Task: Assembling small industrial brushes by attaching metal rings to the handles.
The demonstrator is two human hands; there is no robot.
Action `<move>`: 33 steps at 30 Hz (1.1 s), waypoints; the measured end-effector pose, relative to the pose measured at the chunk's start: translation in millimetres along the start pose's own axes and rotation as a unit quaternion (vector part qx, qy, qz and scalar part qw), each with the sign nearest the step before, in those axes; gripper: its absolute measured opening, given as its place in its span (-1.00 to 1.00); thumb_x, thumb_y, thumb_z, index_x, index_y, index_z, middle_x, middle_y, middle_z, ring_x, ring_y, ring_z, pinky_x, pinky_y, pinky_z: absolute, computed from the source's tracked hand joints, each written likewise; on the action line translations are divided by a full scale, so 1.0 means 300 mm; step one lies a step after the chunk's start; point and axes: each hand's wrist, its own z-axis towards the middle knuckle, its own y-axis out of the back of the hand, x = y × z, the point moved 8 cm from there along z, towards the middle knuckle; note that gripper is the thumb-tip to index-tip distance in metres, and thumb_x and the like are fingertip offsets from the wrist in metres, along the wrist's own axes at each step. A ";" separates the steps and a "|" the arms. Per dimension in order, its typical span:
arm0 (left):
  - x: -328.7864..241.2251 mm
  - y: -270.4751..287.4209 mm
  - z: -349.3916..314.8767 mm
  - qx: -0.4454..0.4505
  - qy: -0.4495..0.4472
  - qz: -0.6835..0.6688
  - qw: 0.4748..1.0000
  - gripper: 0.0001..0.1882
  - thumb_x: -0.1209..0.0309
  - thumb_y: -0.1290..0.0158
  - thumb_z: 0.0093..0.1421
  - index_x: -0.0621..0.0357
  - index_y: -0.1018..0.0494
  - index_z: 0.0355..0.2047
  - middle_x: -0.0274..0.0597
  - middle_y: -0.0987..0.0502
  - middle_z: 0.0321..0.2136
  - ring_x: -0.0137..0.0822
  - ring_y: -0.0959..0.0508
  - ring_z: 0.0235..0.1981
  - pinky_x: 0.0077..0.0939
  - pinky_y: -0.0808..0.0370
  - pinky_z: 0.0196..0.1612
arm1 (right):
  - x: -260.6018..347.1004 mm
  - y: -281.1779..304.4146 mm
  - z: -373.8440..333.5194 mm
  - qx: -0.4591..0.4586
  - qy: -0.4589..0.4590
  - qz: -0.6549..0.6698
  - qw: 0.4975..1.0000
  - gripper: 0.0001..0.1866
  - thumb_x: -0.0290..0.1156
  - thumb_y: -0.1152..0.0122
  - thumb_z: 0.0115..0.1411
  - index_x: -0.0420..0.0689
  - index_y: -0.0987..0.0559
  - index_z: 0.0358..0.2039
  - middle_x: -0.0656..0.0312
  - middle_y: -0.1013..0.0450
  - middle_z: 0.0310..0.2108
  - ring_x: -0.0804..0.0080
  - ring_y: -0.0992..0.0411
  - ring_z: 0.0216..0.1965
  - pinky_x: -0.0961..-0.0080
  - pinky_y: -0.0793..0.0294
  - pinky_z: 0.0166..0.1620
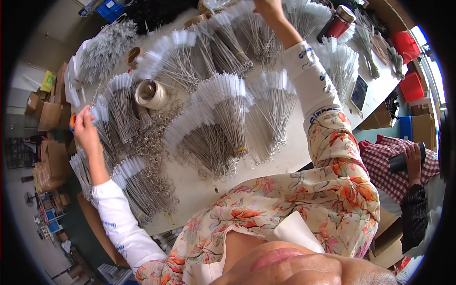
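My left hand (87, 133) is at the table's left edge, its fingers drawn together; what they hold, if anything, I cannot make out. Beside those fingers shows an orange and blue rounded thing (72, 122). Thin wire brushes with white bristle heads and looped ends lie in fanned bundles, one of them a large bundle (225, 109) in the middle. Stretched to the far side, my right hand (270, 12) is above more brush bundles (251, 35). The upper edge of the picture cuts it off, so its fingers are mostly hidden.
Tape rolls (151, 94) stand among the bundles on the white table (280, 159). A pile of loose rings (154, 142) lies near them. Farther right are a red flask (339, 23) and a phone (359, 92). Another person's hand (414, 164) holds a dark object at the right.
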 end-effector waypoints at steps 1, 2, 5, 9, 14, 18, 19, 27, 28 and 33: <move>-0.056 -0.027 -0.018 0.009 -0.033 -0.051 0.998 -0.72 0.28 0.11 0.26 0.17 -0.47 -0.16 -0.50 -0.24 -0.63 -0.72 -0.14 -0.69 -0.80 -0.07 -0.68 | -0.213 0.071 0.109 0.014 -0.033 0.081 0.996 -0.85 -0.40 0.01 0.11 -0.22 -0.45 -0.43 0.14 -0.30 -0.70 0.34 -0.37 -0.67 0.40 -0.39 -0.52; -0.106 -0.030 -0.050 0.016 -0.037 -0.061 0.997 -0.72 0.28 0.11 0.26 0.17 -0.47 -0.16 -0.50 -0.24 -0.63 -0.72 -0.14 -0.69 -0.80 -0.07 -0.68 | -0.390 0.109 0.172 0.034 -0.065 0.166 0.983 -0.85 -0.41 0.05 0.14 -0.20 -0.46 -0.45 0.16 -0.33 -0.66 0.39 -0.39 -0.61 0.43 -0.42 -0.46; -0.093 0.033 -0.205 0.092 0.106 -0.049 0.989 -0.70 0.26 0.12 0.27 0.21 -0.46 -0.17 -0.51 -0.22 -0.61 -0.74 -0.10 -0.71 -0.80 0.00 -0.72 | -0.403 0.096 0.129 0.052 -0.081 -0.189 0.977 -0.65 -0.07 -0.21 -0.14 0.00 -0.62 -0.37 0.09 -0.52 -0.31 0.21 -0.48 -0.25 0.31 -0.43 -0.16; -0.042 0.013 -0.380 0.179 0.197 -0.132 0.955 -0.68 0.25 0.11 0.27 0.29 -0.46 -0.21 -0.50 -0.24 -0.60 -0.74 -0.12 -0.71 -0.82 -0.03 -0.73 | -0.292 0.061 0.020 0.095 -0.169 -0.406 0.893 -0.48 -0.12 -0.22 -0.16 -0.06 -0.53 -0.14 0.07 -0.44 -0.11 0.11 -0.41 -0.06 0.27 -0.40 -0.06; -0.073 -0.030 -0.488 0.185 0.226 -0.243 0.925 -0.68 0.27 0.11 0.27 0.33 -0.45 -0.27 -0.44 -0.27 -0.60 -0.70 -0.16 -0.69 -0.80 -0.08 -0.71 | -0.360 0.123 0.050 0.098 -0.175 -0.392 0.898 -0.47 -0.11 -0.23 -0.16 -0.06 -0.53 -0.14 0.05 -0.43 -0.10 0.09 -0.42 -0.08 0.27 -0.41 -0.06; -0.104 0.004 -0.485 0.150 0.182 -0.274 0.932 -0.70 0.29 0.12 0.27 0.33 -0.46 -0.32 -0.42 -0.29 -0.62 -0.67 -0.15 -0.70 -0.81 -0.02 -0.71 | -0.174 0.198 0.071 -0.109 -0.014 -0.248 0.962 -0.59 -0.06 -0.19 -0.07 -0.10 -0.59 -0.30 0.13 -0.53 -0.39 0.22 -0.50 -0.31 0.43 -0.44 -0.19; -0.164 -0.018 -0.487 0.178 0.164 -0.285 0.927 -0.70 0.30 0.13 0.28 0.32 -0.46 -0.33 -0.41 -0.29 -0.62 -0.68 -0.14 -0.70 -0.81 0.00 -0.71 | -0.088 0.246 0.064 -0.154 0.061 -0.208 0.964 -0.67 -0.11 -0.11 0.03 -0.11 -0.60 -0.38 0.16 -0.51 -0.54 0.26 -0.51 -0.40 0.43 -0.46 -0.23; -0.575 -0.247 -0.618 0.208 -0.043 -0.296 0.931 -0.77 0.60 0.03 0.16 0.32 -0.40 -0.15 -0.32 -0.45 -0.61 -0.61 -0.41 -0.65 -0.74 -0.35 -0.61 | 0.554 -0.034 -0.602 0.239 0.045 0.437 0.866 -0.76 -0.29 0.07 0.26 -0.19 -0.43 -0.23 0.30 -0.41 -0.47 0.49 -0.39 -0.45 0.55 -0.39 -0.37; -0.589 -0.288 -0.633 0.216 -0.091 -0.332 0.914 -0.76 0.61 0.00 0.13 0.31 -0.40 -0.16 -0.31 -0.47 -0.59 -0.61 -0.43 -0.64 -0.76 -0.37 -0.60 | 0.585 -0.077 -0.698 0.259 0.036 0.473 0.841 -0.71 -0.29 0.05 0.23 -0.22 -0.46 -0.17 0.25 -0.48 -0.43 0.31 -0.47 -0.39 0.41 -0.44 -0.30; -0.600 -0.310 -0.739 0.105 -0.316 -0.173 0.927 -0.76 0.65 0.05 0.08 0.21 -0.43 -0.21 -0.07 -0.41 -0.23 -0.34 -0.51 -0.50 -0.63 -0.44 -0.48 | 0.674 -0.131 -1.039 0.348 0.067 0.332 0.874 -0.71 -0.37 -0.04 0.20 -0.20 -0.42 -0.09 0.17 -0.27 -0.01 0.47 -0.29 -0.03 0.54 -0.28 0.00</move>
